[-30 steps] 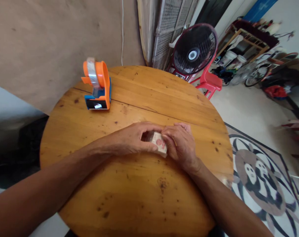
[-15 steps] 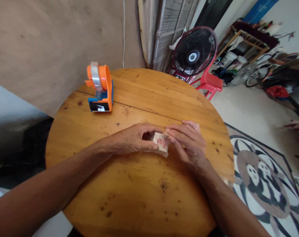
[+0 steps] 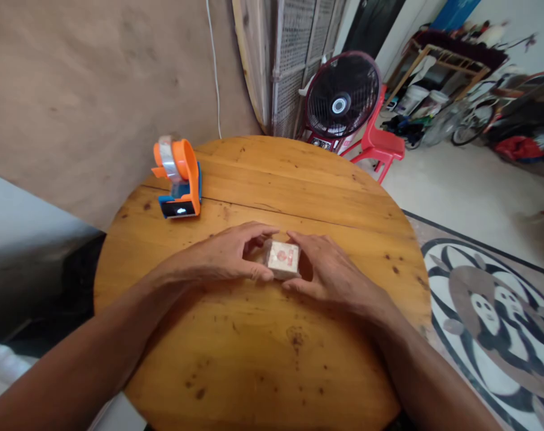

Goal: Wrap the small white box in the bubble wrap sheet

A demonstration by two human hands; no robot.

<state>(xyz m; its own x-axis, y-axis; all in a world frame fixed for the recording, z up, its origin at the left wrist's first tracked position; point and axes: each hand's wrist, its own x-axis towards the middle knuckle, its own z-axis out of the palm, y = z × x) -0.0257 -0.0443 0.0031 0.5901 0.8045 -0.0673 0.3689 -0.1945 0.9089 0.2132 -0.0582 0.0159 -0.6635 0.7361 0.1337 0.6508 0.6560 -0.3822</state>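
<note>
A small pale box with a red print on its top sits at the middle of the round wooden table. My left hand is curled round its left side, thumb at the near edge and fingers at the far edge. From the right, my right hand holds the box in the same way, thumb near and fingers behind. The box's side faces are partly hidden by both hands.
An orange and blue tape dispenser with a roll of clear tape stands at the table's back left, near the wall. Beyond the far edge are a fan and a red plastic chair. A panda-patterned design covers the floor at right.
My right hand has gone from having its fingers over the box's right end to curling round its side. The box has turned slightly and looks more level. The view has shifted a little.
</note>
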